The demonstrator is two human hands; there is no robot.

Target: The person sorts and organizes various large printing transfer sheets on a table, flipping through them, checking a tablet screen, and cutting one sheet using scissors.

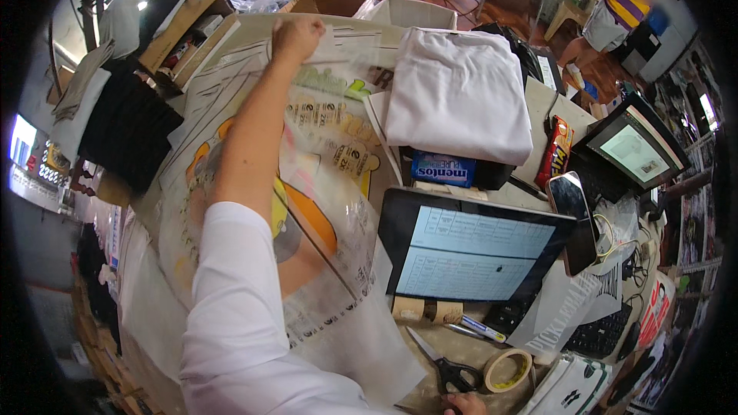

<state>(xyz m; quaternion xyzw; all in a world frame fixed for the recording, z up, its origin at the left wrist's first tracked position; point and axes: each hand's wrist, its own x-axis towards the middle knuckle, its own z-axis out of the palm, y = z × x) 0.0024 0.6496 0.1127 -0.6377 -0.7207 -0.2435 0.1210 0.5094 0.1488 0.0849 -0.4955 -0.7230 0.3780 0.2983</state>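
My left arm, in a white sleeve, reaches across the table to its far side. There my left hand point(296, 40) is closed at the far edge of a clear film sheet point(350, 257), pinching it. The large film carries printed letters and coloured figures, and orange and yellow artwork shows under my forearm. Only part of my right hand point(464, 404) shows at the lower edge, its fingers mostly cut off. It is right beside the black handles of a pair of scissors point(450, 369); whether it grips them is hidden. A roll of tape point(507, 371) lies just right of the scissors.
Folded white cloth point(460, 92) sits on a stack behind a tablet point(473, 250). A phone point(573, 219), a laptop point(634, 146), a keyboard point(596, 334) and pens point(483, 328) crowd the right. Dark folded fabric point(127, 127) is piled at left. Another person point(615, 0) stands far right.
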